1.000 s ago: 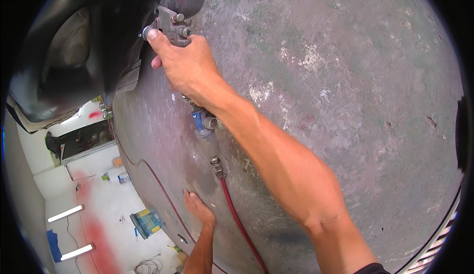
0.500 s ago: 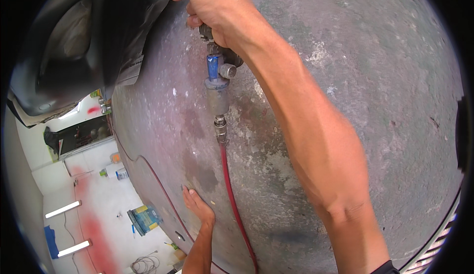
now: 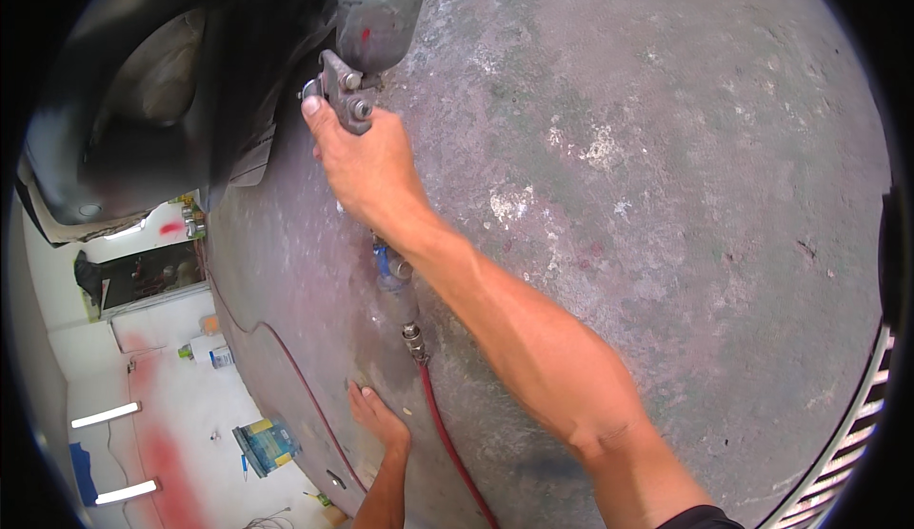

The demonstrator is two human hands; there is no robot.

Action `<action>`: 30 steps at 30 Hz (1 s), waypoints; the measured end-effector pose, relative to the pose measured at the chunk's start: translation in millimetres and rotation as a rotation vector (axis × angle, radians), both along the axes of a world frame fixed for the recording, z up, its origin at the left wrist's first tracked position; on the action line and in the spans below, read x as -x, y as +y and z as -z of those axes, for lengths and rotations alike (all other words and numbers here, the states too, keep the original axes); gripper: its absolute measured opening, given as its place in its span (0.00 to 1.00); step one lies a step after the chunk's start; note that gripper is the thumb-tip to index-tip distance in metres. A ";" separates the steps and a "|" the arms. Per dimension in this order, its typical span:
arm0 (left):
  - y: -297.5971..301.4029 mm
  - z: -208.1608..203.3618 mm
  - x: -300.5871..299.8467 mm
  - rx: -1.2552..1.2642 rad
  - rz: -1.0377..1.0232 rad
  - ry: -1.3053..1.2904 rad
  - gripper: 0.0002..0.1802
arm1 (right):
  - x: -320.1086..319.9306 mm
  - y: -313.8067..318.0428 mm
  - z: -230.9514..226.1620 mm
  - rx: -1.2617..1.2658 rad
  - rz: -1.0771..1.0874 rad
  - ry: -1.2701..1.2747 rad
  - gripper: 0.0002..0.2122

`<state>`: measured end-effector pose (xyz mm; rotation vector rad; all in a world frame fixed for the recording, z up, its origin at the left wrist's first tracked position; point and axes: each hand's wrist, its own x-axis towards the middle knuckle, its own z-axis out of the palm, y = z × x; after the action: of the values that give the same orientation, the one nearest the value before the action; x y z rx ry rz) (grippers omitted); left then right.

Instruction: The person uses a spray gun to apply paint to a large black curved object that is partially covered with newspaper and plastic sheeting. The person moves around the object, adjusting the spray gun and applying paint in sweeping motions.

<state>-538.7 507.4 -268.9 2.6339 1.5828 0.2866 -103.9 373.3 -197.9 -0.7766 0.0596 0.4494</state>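
Observation:
My right hand (image 3: 371, 162) is wrapped round the handle of a spray gun (image 3: 345, 93), thumb near its back end. A grey metal cup (image 3: 383, 15) with a red spot sits on top of the gun. Below my fist hangs a blue and grey inline air fitting (image 3: 395, 281), partly behind my wrist. From its metal coupling (image 3: 412, 341) a red air hose (image 3: 440, 424) runs to the lower edge. My left hand (image 3: 381, 419) holds nothing, its fingers stretched out, over the grey floor. Beside the gun, at the upper left, is a glossy black panel (image 3: 219, 53) with a recess.
Stained concrete floor (image 3: 685, 148) fills the middle and right. Another stretch of hose (image 3: 295, 372) crosses it at left. A blue and yellow container (image 3: 265, 447) stands by the white wall with red overspray (image 3: 162, 453). Pale slats (image 3: 833, 472) border the lower right.
My right hand has moved down and slightly left in the picture, bringing the gun and its cup into view. The fitting and hose have shifted down with it. My left hand remains stretched out.

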 end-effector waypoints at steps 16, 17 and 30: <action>2.0 -2.7 3.5 0.003 0.022 0.018 0.35 | 48.7 -8.1 -18.2 0.567 0.063 -0.138 0.20; 2.4 -4.6 4.9 -0.005 0.015 0.018 0.35 | 53.3 -10.8 -17.6 0.579 0.014 -0.143 0.22; 37.2 -28.4 -2.6 0.158 -0.003 0.222 0.34 | 64.0 0.1 6.5 0.583 -0.174 -0.088 0.24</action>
<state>-536.1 544.5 -240.5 2.6154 1.5948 -0.1319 -167.9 373.5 -204.4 -1.3809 0.0413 0.5712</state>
